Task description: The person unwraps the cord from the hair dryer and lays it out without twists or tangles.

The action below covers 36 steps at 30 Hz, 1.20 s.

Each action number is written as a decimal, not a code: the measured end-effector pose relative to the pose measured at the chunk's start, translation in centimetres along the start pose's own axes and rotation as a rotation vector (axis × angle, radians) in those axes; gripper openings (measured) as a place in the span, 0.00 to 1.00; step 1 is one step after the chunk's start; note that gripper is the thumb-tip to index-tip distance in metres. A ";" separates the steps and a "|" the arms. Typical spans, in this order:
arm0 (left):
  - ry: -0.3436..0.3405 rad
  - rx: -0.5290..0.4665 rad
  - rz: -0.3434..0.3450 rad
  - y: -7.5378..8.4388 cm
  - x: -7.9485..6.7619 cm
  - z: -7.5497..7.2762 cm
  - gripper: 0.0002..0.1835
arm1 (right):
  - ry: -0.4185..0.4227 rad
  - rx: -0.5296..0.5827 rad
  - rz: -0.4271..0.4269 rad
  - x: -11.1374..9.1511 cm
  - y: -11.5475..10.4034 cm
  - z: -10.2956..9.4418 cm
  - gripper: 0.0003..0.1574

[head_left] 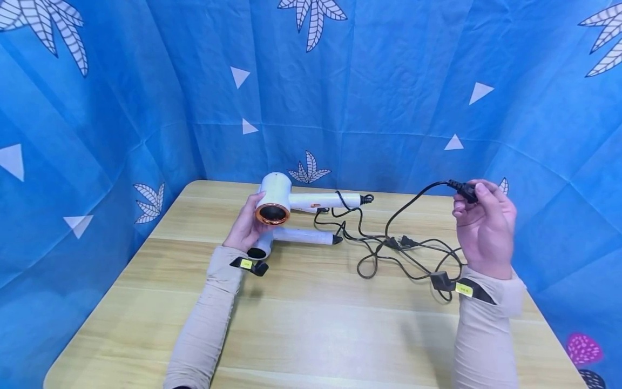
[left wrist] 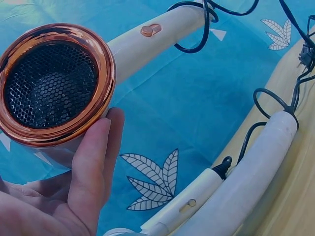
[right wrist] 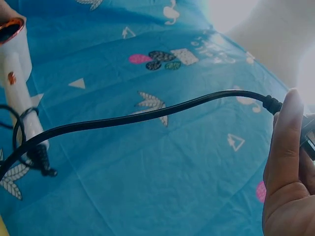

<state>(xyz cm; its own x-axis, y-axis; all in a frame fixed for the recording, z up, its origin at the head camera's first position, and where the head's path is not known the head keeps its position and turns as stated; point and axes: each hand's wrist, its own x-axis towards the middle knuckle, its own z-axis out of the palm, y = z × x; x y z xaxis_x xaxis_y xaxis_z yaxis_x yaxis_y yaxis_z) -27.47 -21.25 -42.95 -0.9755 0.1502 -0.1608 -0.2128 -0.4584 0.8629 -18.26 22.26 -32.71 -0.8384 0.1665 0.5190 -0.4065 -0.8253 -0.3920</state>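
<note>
My left hand point(head_left: 247, 224) grips a white hair dryer point(head_left: 276, 189) by its round head, lifted above the table. Its copper-rimmed mesh end point(left wrist: 51, 83) faces the left wrist camera, and the handle point(head_left: 325, 201) points right with the black cord looped round its end. At the right, my raised right hand point(head_left: 488, 232) pinches a black plug point(head_left: 464, 190) between thumb and fingers. From that plug a black cord point(right wrist: 147, 115) curves down to the left. Below the lifted dryer lies a second white hair dryer point(head_left: 303, 236); another white handle point(left wrist: 184, 204) is partly hidden.
Tangled black cords point(head_left: 374, 259) spread over the middle and right of the wooden table point(head_left: 311, 335). Another black plug point(head_left: 407, 242) lies among them. A blue patterned cloth point(head_left: 389, 97) hangs round the table's back and sides.
</note>
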 end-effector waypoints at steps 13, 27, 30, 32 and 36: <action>0.011 -0.042 -0.008 0.1 -0.1 0.3 0.33 | 0.074 -0.072 0.046 1.0 0.3 -1.5 0.08; -0.008 -0.035 -0.013 0.2 -0.4 0.5 0.33 | 0.210 -0.199 0.025 1.7 1.0 -2.7 0.06; -0.026 -0.015 -0.013 0.2 -0.4 0.5 0.30 | 0.222 -0.179 0.019 1.8 1.0 -2.7 0.06; -0.037 -0.006 -0.017 0.2 -0.4 0.5 0.28 | 0.225 -0.163 0.014 1.8 1.1 -2.8 0.06; -0.053 -0.009 -0.021 0.1 -0.4 0.4 0.31 | 0.238 -0.151 0.005 1.9 1.1 -2.8 0.06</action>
<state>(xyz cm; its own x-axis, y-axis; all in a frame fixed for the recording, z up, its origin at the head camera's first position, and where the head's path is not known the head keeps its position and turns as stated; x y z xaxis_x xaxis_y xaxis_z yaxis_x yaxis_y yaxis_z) -27.07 -21.03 -42.60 -0.9666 0.2056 -0.1530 -0.2338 -0.4626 0.8552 -21.30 23.14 -34.33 -0.8950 0.2993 0.3307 -0.4366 -0.7397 -0.5122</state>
